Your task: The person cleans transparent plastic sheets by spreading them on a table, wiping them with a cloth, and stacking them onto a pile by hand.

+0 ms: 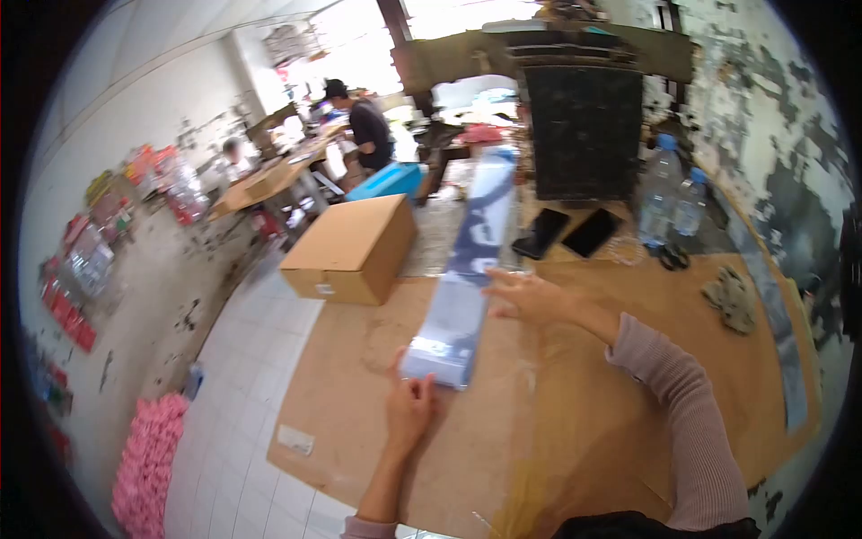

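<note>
A long strip of clear, shiny plastic film (460, 310) lies across the brown-covered table, running from near me back towards the dark machine. My left hand (411, 411) is at its near left corner, fingers curled and pinching the front edge. Beside the strip's right edge, about halfway along, my right hand (530, 298) has its fingers spread, the fingertips touching or just over the film. Whether the strip is one sheet or a stack of layers is hard to tell.
A closed cardboard box (346, 242) stands left of the strip. Right of it are two phones (593, 232), plastic bottles (660, 193), scissors (673, 258) and a crumpled cloth (732, 301). The dark machine (584, 130) is behind. Another person (366, 126) works at a far table.
</note>
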